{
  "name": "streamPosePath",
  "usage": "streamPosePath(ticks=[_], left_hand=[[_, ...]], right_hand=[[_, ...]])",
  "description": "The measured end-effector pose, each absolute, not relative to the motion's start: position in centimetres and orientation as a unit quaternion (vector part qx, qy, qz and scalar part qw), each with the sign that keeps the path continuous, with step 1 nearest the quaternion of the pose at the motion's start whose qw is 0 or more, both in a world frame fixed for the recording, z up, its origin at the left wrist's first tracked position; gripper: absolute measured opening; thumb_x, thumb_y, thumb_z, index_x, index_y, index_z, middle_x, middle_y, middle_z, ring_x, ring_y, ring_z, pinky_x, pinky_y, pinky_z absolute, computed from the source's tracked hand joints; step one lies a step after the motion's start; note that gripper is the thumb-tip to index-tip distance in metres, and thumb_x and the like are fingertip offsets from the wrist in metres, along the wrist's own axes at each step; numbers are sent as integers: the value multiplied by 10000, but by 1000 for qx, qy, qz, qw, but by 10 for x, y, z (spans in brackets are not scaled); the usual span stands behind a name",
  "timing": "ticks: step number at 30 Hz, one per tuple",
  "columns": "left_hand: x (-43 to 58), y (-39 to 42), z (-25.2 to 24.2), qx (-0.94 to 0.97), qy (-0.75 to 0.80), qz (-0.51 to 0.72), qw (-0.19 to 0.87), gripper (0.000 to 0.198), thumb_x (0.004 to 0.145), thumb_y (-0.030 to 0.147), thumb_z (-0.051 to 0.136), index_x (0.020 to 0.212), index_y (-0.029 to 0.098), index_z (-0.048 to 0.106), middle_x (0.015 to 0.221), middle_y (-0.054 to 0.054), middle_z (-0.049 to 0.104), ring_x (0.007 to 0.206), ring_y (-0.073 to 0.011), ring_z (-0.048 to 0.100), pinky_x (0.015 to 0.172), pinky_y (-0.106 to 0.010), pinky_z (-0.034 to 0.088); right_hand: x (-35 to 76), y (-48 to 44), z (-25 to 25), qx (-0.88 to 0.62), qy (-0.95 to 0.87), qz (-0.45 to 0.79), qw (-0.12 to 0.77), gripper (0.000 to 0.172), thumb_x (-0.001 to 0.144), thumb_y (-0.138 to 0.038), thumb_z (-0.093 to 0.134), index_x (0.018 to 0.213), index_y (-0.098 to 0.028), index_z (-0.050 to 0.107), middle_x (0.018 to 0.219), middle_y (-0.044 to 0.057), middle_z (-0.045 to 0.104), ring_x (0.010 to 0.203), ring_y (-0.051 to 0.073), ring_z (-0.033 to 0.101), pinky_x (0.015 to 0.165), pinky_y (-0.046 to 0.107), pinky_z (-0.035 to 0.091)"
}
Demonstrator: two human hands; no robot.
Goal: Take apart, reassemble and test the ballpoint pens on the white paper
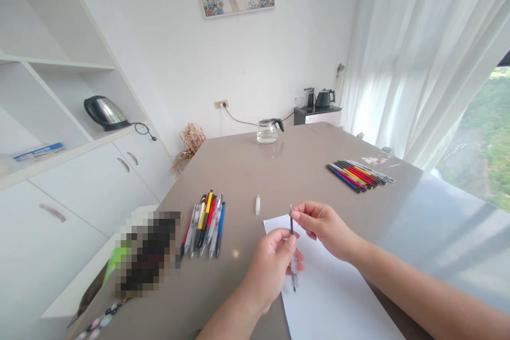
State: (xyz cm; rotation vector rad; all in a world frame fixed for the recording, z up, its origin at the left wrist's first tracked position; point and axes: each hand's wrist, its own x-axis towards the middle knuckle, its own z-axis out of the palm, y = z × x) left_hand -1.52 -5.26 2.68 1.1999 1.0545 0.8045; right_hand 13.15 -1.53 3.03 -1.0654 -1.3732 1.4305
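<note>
The left hand (271, 265) is closed around the clear barrel of a pen (294, 268), holding it nearly upright above a white sheet of paper (338, 303) at the near edge of the counter (279, 170). The right hand (322, 226) pinches the thin refill (291, 219) that sticks up from the barrel's top. A small white cap (257, 205) lies just beyond the sheet. One bundle of pens (205, 223) rests toward the left edge, another row of pens (358, 174) toward the right.

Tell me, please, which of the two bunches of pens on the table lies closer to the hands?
The bunch on the left, beside the left hand. The other bunch lies farther back on the right, beyond the right hand.
</note>
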Motion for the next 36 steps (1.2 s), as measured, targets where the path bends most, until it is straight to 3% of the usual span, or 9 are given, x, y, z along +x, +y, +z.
streamPosePath(ticks=[6, 10, 18, 24, 30, 36], left_hand=[[-15, -54, 28, 542, 466, 356, 602, 375, 790, 400, 428, 1098, 188, 458, 686, -27, 551, 600, -149, 572, 584, -279, 429], [-15, -53, 29, 542, 472, 353, 600, 315, 786, 387, 434, 999, 166, 506, 656, -25, 545, 567, -143, 564, 563, -270, 416], [-15, -55, 25, 526, 471, 359, 610, 332, 775, 406, 446, 987, 156, 493, 648, -21, 548, 552, -142, 567, 540, -253, 398], [-20, -51, 27, 468, 488, 421, 605, 366, 757, 438, 460, 1004, 168, 477, 644, -11, 537, 545, -138, 560, 565, -268, 419], [-28, -44, 24, 433, 486, 441, 618, 402, 734, 466, 482, 1009, 174, 479, 646, -12, 541, 541, -132, 552, 573, -275, 431], [-29, -46, 25, 436, 486, 442, 615, 360, 756, 430, 463, 1011, 176, 483, 644, -11, 537, 547, -136, 556, 582, -288, 441]], right_hand=[[134, -13, 25, -430, -537, 585, 430, 278, 670, -432, 574, 653, -159, 525, 543, -36, 407, 451, 55, 288, 411, 204, 220], [134, -13, 23, -425, -535, 585, 438, 264, 693, -414, 557, 634, -161, 513, 515, -43, 375, 449, 56, 287, 416, 206, 218], [142, 3, 19, -461, -538, 531, 465, 269, 716, -434, 501, 689, -166, 498, 504, -46, 358, 423, 61, 284, 406, 210, 237], [141, 55, 16, -617, -693, 320, 191, 225, 723, -359, 445, 659, -165, 539, 544, 2, 489, 448, 84, 397, 424, 214, 300], [106, 93, 11, -648, -723, 223, 85, 201, 686, -294, 483, 651, -136, 604, 704, 121, 607, 681, 216, 554, 563, 293, 372], [86, 100, 6, -651, -737, 182, 18, 275, 696, -333, 480, 796, -123, 626, 826, 180, 611, 806, 307, 560, 636, 396, 384]])
